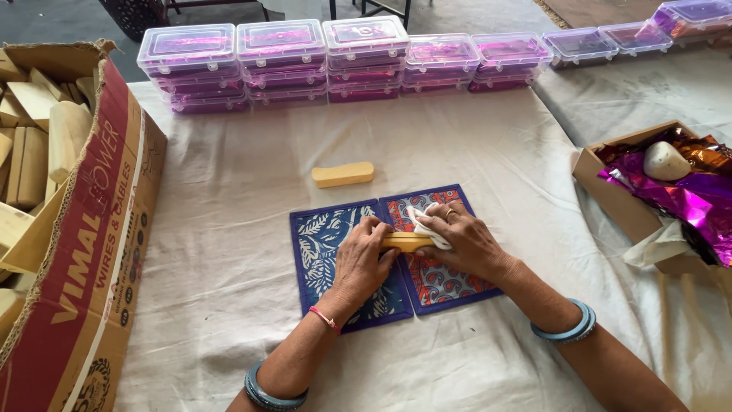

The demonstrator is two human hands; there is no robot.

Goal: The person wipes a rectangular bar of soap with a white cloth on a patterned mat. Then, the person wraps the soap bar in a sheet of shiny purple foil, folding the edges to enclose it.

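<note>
My left hand [361,258] grips a yellow oblong block [405,241] from its left end, holding it down on two patterned cloth mats. My right hand [462,243] presses a small white cloth [427,223] against the block's right end. The blue leaf-print mat [320,244] lies on the left, and the red and blue paisley mat [442,282] beside it on the right. A second yellow block [343,174] lies loose on the table cloth, a little beyond the mats.
A big cardboard box [99,252] of pale wooden pieces [34,145] stands at the left. Stacks of clear purple-tinted lidded boxes [282,61] line the far edge. At the right, an open box [610,183] holds purple foil [686,194] and a white lump [665,162].
</note>
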